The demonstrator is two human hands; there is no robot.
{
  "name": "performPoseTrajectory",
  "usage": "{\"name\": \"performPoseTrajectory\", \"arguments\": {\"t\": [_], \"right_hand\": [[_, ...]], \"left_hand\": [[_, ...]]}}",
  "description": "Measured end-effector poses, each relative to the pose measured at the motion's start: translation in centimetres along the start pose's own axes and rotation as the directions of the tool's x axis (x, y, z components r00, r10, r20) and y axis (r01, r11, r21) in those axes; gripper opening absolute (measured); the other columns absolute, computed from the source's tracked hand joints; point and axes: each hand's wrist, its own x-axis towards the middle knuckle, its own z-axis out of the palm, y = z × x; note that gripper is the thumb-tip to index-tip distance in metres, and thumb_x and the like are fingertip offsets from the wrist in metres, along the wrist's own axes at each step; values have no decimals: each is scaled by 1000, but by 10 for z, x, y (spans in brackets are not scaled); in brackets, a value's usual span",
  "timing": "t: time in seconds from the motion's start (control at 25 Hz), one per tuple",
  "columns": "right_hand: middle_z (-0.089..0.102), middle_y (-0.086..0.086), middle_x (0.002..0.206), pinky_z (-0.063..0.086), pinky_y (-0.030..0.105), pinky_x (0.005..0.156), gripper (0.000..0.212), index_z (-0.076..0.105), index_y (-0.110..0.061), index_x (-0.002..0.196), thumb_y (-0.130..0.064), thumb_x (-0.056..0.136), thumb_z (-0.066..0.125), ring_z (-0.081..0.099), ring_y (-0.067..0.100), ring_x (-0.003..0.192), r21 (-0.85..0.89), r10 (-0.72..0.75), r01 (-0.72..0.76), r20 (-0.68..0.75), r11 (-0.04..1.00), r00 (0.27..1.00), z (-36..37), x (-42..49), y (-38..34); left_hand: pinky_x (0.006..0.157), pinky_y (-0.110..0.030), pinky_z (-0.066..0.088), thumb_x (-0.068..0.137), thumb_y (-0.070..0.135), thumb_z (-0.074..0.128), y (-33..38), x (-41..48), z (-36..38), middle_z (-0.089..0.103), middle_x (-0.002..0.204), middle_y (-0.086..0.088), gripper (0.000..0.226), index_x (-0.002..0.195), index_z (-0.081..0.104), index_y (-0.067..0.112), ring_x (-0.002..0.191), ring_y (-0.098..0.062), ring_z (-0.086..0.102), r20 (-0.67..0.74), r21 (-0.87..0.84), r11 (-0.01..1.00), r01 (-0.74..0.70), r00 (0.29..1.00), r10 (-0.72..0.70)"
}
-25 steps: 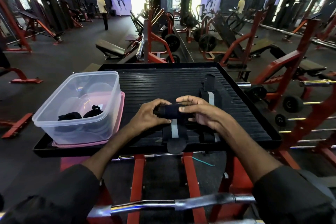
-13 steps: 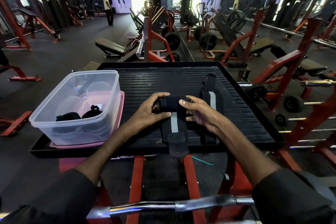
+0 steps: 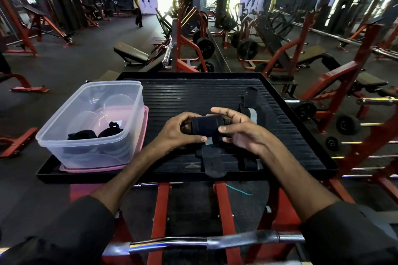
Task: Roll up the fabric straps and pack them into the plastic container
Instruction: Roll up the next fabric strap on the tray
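A black fabric strap with a grey stripe (image 3: 207,125) is partly rolled, lifted a little above the black ribbed tray (image 3: 193,94). My left hand (image 3: 178,133) grips the roll's left end and my right hand (image 3: 239,131) grips its right end. The strap's loose tail (image 3: 212,161) hangs down over the tray's near edge. A second black strap with a grey stripe (image 3: 251,105) lies flat on the tray behind my right hand. The clear plastic container (image 3: 90,153) stands on the tray's left side with two rolled black straps (image 3: 97,133) inside.
A pink lid (image 3: 146,118) lies under the container. A chrome curl bar (image 3: 193,243) crosses close in front of me below the tray. Red gym machines and weight plates (image 3: 247,48) stand behind and to the right. A person (image 3: 137,6) walks far back.
The roll has grown thicker and risen off the tray between both hands, and the loose tail has become shorter. The distant person has walked to the right.
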Motion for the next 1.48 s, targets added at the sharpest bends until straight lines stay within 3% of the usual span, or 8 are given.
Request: {"name": "performPoseTrajectory", "arguments": {"t": [0.24, 0.32, 0.48, 0.68, 0.88, 1.04, 1.28, 1.48], "right_hand": [[73, 5, 119, 45, 55, 106, 59, 63, -19, 130, -38, 77, 79, 65, 25, 111, -196, 138, -159, -114, 968, 984, 5, 6, 3], [72, 8, 120, 51, 50, 98, 59, 60, -15, 133, -37, 82, 78, 68, 25, 109, -197, 135, -150, -85, 969, 987, 6, 3, 3], [74, 5, 112, 56, 43, 90, 38, 68, -19, 119, -21, 83, 81, 70, 23, 102, -156, -19, 1, -114, 988, 993, 9, -4, 2], [72, 4, 107, 54, 37, 96, 45, 71, -15, 115, -5, 74, 84, 68, 18, 103, -193, -157, 131, -128, 972, 979, 11, -10, 9], [70, 15, 121, 56, 37, 93, 58, 68, -9, 116, 13, 64, 80, 66, 19, 109, -274, -242, 198, -137, 941, 961, 14, -13, 6], [65, 8, 131, 51, 37, 89, 61, 67, -20, 127, 7, 73, 74, 62, 21, 112, -103, -61, 58, -27, 993, 998, 8, -15, -7], [73, 0, 110, 53, 39, 85, 42, 68, -25, 120, -23, 79, 76, 67, 18, 104, -90, 102, -108, -68, 990, 992, 10, -16, -6], [73, 3, 103, 56, 47, 91, 44, 69, -17, 113, -6, 71, 78, 68, 24, 101, -15, -21, 19, -147, 1000, 989, 16, -13, 0]], "left_hand": [[83, -18, 56, 67, 12, 92, 5, -7, 5, 66, 115, 13, 58, 119, 65, 15, 104, 1, 65, -30, 198, 953, -229, 970, 240], [86, -18, 55, 68, 11, 92, 6, -7, 4, 65, 115, 13, 59, 120, 65, 14, 107, 1, 64, -41, 242, 933, -268, 957, 286], [90, -30, 58, 77, -2, 82, 12, -6, 4, 65, 117, 23, 60, 125, 58, 24, 110, 1, 63, 71, -73, 997, 6, 997, 0], [105, -42, 51, 95, 30, 64, 15, -11, 0, 70, 126, -1, 42, 135, 51, 26, 115, -27, 69, 361, -208, 896, 393, 882, -303], [92, -36, 58, 87, 9, 75, 16, -18, 11, 71, 121, -5, 49, 132, 56, 16, 113, -20, 68, 119, -326, 924, 198, 979, -167], [87, -15, 51, 70, -6, 85, 16, -17, 15, 71, 107, 7, 56, 117, 64, 16, 102, 0, 67, -27, -198, 980, 11, 999, -16], [81, -23, 58, 65, -5, 89, 19, -21, 20, 66, 118, 11, 61, 109, 65, 30, 114, 0, 62, -80, -100, 985, -142, 988, 134], [89, -21, 55, 74, -7, 82, 23, -19, 16, 60, 129, 9, 64, 122, 59, 28, 117, 4, 59, 18, -129, 990, -54, 998, 57]]}}
